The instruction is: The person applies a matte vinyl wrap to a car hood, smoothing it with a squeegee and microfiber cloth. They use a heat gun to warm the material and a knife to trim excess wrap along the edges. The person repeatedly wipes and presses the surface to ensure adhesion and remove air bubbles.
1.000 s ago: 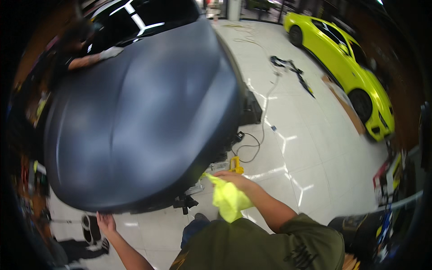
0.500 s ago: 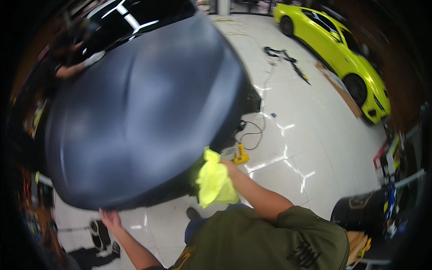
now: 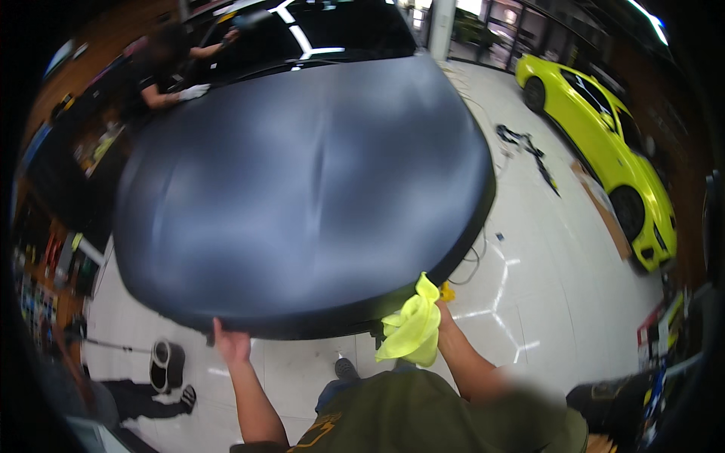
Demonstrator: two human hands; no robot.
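Observation:
A large matte dark grey car hood (image 3: 249, 226) spreads out in front of me, its surface softly reflecting the lights. My left hand (image 3: 232, 345) is at the hood's front edge, thumb up against the rim and the other fingers hidden beneath it. At the front right corner, my right hand (image 3: 442, 308) clasps a bright yellow cloth (image 3: 411, 328). The cloth hangs down in folds beside the hood edge and covers most of that hand's fingers.
At the far left a co-worker's white-gloved hand (image 3: 194, 92) rests by the hood's rear corner, below the windshield (image 3: 347, 30). A lime-yellow car (image 3: 596, 128) stands at the right. Cables and a black strip (image 3: 532, 155) lie on the floor. Another person's leg (image 3: 143, 398) shows at lower left.
My view has swung left, so the hood and the yellow car sit farther right in it. Both my hands stay at the hood's front edge. The co-worker's other arm now reaches toward the windshield.

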